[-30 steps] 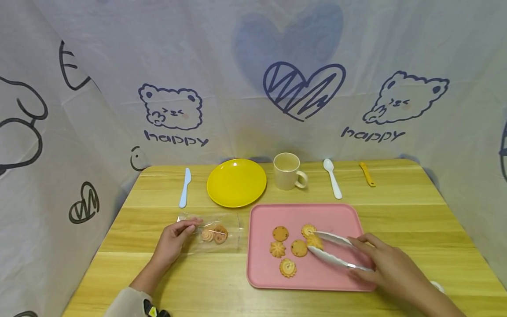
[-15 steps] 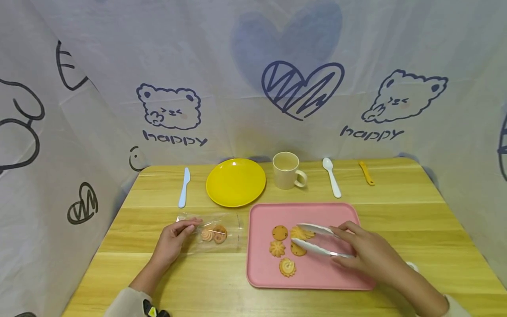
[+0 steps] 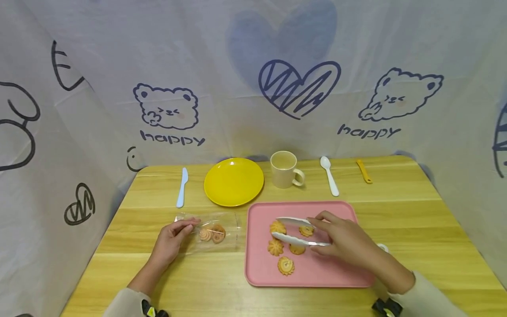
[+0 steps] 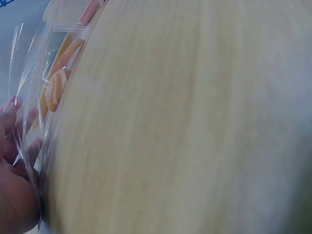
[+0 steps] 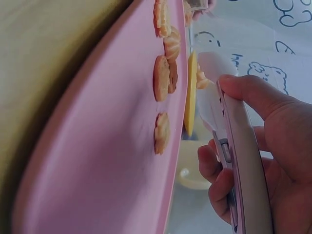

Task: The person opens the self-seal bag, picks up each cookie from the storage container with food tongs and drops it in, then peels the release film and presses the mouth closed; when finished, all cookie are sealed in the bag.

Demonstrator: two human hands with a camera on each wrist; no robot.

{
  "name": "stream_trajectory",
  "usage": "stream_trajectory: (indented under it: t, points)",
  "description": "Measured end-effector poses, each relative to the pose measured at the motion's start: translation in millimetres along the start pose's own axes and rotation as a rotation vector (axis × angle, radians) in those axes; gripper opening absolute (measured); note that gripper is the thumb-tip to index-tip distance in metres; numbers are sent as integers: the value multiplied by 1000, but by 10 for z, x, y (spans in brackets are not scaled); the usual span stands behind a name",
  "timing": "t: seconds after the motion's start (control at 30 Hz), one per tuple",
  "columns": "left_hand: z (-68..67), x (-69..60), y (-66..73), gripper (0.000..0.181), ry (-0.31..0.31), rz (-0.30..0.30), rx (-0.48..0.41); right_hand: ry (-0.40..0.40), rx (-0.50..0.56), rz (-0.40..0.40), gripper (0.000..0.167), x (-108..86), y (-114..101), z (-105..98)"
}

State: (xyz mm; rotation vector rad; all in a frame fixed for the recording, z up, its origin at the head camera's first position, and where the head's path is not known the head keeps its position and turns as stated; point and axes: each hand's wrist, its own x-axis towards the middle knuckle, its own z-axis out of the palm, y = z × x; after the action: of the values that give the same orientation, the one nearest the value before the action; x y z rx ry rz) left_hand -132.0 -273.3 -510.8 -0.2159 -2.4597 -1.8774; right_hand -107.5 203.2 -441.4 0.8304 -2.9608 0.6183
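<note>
On this wood-grain worktop (image 3: 206,281), our left hand (image 3: 171,238) pinches a clear plastic bag (image 3: 231,241) holding two tan cookies (image 3: 218,234), our right hand (image 3: 345,237) grips silvery tongs (image 3: 297,241) holding one scalloped cookie (image 3: 278,227), and five golden cookies (image 3: 286,266) remain on the pink tray (image 3: 328,266).

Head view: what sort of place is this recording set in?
Probably a tabletop set staged for recording: cartoon-printed cloth hangs behind and beside a wood-grained table, which carries a pink tray of cookies and a yellow plate.
</note>
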Motion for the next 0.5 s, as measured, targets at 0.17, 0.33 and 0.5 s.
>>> stream_trajectory:
  t: [0.17, 0.33, 0.5]
  points:
    - [-3, 21, -10, 24, -2, 12, -6, -21, 25, -11, 63, 136, -56, 28]
    - [-1, 21, -14, 24, -1, 11, -4, -40, 28, -30, 66, 266, -135, 71]
    - [1, 8, -14, 24, 4, 1, 3, -61, 10, -60, 67, 397, -231, 111]
